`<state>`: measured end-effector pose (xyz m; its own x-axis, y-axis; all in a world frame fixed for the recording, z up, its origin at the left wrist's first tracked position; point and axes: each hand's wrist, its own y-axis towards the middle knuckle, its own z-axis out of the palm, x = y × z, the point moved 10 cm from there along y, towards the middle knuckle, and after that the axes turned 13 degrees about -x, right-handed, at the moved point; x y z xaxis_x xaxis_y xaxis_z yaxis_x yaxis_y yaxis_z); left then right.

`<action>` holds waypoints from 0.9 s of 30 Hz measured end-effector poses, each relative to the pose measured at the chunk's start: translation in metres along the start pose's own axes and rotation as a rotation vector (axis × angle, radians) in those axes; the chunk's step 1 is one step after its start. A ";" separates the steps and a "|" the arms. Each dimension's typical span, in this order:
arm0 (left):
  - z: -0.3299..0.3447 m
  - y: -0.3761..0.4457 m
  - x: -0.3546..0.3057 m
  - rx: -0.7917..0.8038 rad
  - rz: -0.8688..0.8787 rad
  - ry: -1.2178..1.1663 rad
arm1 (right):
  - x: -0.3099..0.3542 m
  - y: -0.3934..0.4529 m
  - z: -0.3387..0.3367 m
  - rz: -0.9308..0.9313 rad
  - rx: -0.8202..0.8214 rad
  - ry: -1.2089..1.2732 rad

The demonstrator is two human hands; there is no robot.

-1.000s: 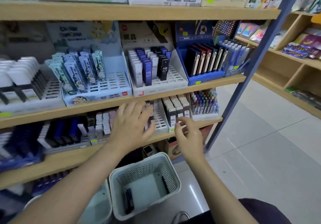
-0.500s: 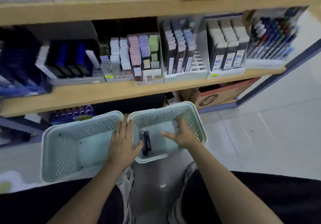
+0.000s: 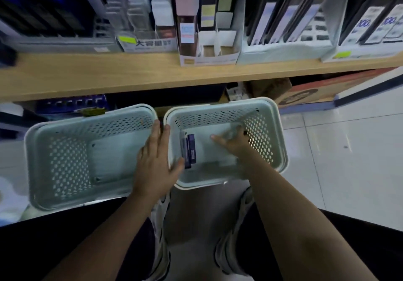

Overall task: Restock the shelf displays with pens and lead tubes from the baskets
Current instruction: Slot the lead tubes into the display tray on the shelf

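Inside the right basket (image 3: 270,132), something pale and blurred seems to be gripped by the right hand (image 3: 234,143); what it is cannot be told. Flat across both rims, the left hand (image 3: 156,160) is laid with straight fingers. Two dark lead tubes (image 3: 189,151) remain; the left basket (image 3: 65,165) looks emptied, so restocking is judged nearly done.
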<state>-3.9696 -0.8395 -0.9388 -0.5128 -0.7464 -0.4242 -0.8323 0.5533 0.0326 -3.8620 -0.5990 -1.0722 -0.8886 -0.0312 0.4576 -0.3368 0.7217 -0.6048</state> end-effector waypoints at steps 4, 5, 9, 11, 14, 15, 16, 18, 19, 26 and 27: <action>0.000 0.000 0.000 -0.004 -0.001 0.007 | 0.001 -0.009 -0.022 0.015 -0.106 -0.149; 0.000 0.000 0.000 -0.004 -0.004 0.007 | -0.004 -0.008 -0.024 0.041 -0.140 -0.169; -0.002 0.001 0.000 -0.015 -0.006 0.015 | -0.010 -0.008 -0.018 0.129 -0.140 -0.199; -0.001 0.000 -0.001 -0.013 -0.006 0.021 | -0.008 -0.003 -0.015 0.109 -0.149 -0.101; -0.001 0.001 0.000 -0.007 -0.008 0.028 | -0.007 0.002 -0.021 0.057 -0.168 -0.020; -0.001 0.001 0.000 -0.009 -0.003 0.027 | -0.012 0.003 -0.022 0.069 -0.153 -0.045; -0.001 0.001 -0.001 -0.009 0.002 0.026 | -0.015 0.002 -0.021 0.089 -0.135 -0.069; -0.001 0.001 -0.001 -0.009 0.004 0.029 | -0.018 0.000 -0.014 0.115 -0.083 -0.073; -0.001 0.001 -0.001 -0.010 0.002 0.031 | -0.015 -0.001 -0.010 0.112 -0.065 -0.069; -0.001 0.001 -0.001 -0.008 -0.004 0.011 | 0.030 -0.022 0.040 -0.091 0.130 -0.070; -0.001 0.001 -0.001 -0.002 -0.010 0.006 | 0.035 -0.023 0.043 -0.104 0.106 -0.060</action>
<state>-3.9699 -0.8391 -0.9374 -0.5056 -0.7543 -0.4188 -0.8380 0.5449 0.0302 -3.8989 -0.6462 -1.0708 -0.8633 -0.1452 0.4834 -0.4558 0.6356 -0.6231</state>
